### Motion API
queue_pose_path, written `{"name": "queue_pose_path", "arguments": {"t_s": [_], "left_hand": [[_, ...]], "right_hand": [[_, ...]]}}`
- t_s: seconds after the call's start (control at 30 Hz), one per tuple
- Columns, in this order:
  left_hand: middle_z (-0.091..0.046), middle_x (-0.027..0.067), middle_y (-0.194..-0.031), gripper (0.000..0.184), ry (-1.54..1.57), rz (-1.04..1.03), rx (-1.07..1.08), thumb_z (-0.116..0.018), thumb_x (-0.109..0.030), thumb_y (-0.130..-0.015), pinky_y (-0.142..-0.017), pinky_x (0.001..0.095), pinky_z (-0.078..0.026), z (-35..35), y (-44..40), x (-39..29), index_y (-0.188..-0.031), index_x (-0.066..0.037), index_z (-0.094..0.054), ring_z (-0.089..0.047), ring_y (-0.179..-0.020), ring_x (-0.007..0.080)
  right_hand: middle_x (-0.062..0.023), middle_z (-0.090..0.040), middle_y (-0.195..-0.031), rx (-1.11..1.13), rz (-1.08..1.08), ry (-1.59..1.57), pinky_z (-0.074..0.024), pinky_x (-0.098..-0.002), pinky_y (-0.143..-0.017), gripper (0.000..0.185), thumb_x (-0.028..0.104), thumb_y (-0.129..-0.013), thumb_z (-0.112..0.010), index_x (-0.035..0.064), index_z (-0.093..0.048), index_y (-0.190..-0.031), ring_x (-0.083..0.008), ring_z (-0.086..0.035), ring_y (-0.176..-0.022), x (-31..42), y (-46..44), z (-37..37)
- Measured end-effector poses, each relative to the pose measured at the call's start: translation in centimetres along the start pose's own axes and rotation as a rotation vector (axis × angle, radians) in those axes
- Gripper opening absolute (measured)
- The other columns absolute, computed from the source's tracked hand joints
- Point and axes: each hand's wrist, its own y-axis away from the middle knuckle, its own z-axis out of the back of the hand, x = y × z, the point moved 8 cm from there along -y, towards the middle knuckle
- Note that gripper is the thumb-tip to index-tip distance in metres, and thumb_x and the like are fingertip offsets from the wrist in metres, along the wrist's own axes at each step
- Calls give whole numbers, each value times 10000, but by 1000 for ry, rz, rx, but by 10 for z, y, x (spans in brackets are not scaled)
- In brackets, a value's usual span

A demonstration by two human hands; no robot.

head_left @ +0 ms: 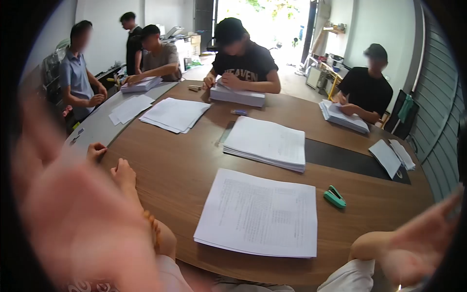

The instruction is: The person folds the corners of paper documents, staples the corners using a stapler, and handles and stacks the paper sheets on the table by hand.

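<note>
My left hand (92, 228) is raised very close to the camera at the left, badly blurred. Its fingers look stretched out and nothing shows in it. At the right edge, my right hand (418, 243) is held up with its fingers extended and no object in it. Between the two hands, a small stack of printed sheets (262, 214) lies on the brown table (170, 194). Just right of those sheets is a green stapler (334, 197), nearest to my right hand but apart from it. Behind them sits a thicker paper stack (265, 141).
Several people sit or stand around the table, some handling paper stacks (238, 97). Loose sheets (175, 114) lie at the back left, folded papers (386, 158) at the right. Another person's hands (124, 173) rest at the left edge. A dark panel (340, 158) crosses the tabletop.
</note>
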Motion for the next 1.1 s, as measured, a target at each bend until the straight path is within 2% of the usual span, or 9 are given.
{"name": "queue_pose_path", "arguments": {"t_s": [0.07, 0.13, 0.2, 0.3, 0.4, 0.63, 0.87, 0.9, 1.1], "left_hand": [[-402, 59, -1349, 483, 505, 374, 269, -523, -226, -894, -897, 314, -392, -61, -3, 54, -1322, -70, -364, -481, -1073, 162], [-452, 62, -1312, 440, -116, 518, 502, -533, -217, -889, -851, 299, -417, -95, 20, 149, -1288, -69, -422, -500, -1038, 150], [-646, 62, -1009, 225, -694, 698, 681, -526, -160, -890, -672, 258, -472, -63, 80, 260, -1038, -21, -621, -573, -849, 115], [-666, 123, -877, 306, -558, 1133, 712, -558, -275, -863, -661, 264, -457, -28, 172, 313, -966, -5, -660, -595, -754, 147], [-664, 155, -822, 376, -744, 1158, 849, -579, -351, -818, -644, 275, -465, -26, 198, 309, -954, -14, -676, -612, -703, 185], [-655, 125, -683, 335, -896, 1142, 702, -645, -300, -765, -576, 281, -448, -22, 197, 300, -865, 17, -687, -589, -614, 153], [-669, 144, -782, 329, -915, 1356, 961, -636, -272, -766, -633, 298, -477, -38, 189, 307, -914, 18, -681, -613, -666, 199], [-657, 175, -920, 354, -1033, 1051, 1038, -632, -263, -774, -712, 335, -490, -47, 181, 310, -978, 25, -655, -629, -779, 268], [-632, 190, -989, 417, -834, 803, 1030, -647, -305, -763, -805, 346, -465, -179, 198, 306, -1052, -6, -622, -609, -901, 295]], "right_hand": [[-162, -374, -1305, -24, -20, -145, -322, -382, -992, 736, 400, -802, -622, 27, -274, -1332, -274, -324, -1263, -4, 10, -14], [-162, -371, -1307, 10, -200, -291, -320, -380, -996, 736, 394, -804, -622, 29, -266, -1335, -274, -315, -1272, -33, 35, -44], [-206, -333, -1324, 132, -657, -439, -304, -395, -1007, 588, 217, -862, -567, 6, -258, -1315, -290, -342, -1229, -97, 102, -94], [-207, -308, -1352, 38, -1099, -663, -258, -394, -1047, 581, 265, -921, -490, 20, -182, -1349, -284, -292, -1274, -151, 188, -126], [-198, -333, -1338, -163, -1258, -1104, -264, -350, -1048, 638, 215, -890, -545, -33, -187, -1356, -244, -327, -1255, -154, 208, -147], [-193, -372, -1309, 89, -1081, -1004, -285, -346, -1034, 625, 77, -824, -600, -55, -266, -1335, -242, -353, -1239, -140, 191, -160], [-219, -342, -1335, 131, -1082, -914, -272, -357, -1043, 672, 157, -834, -612, -63, -237, -1346, -273, -328, -1265, -142, 196, -155], [-216, -326, -1354, 135, -1095, -893, -268, -355, -1045, 666, 165, -844, -603, -62, -234, -1350, -276, -311, -1279, -144, 196, -153], [-172, -295, -1409, 30, -1136, -850, -240, -310, -1051, 576, 249, -929, -463, -59, -238, -1361, -238, -282, -1306, -172, 185, -152]]}}
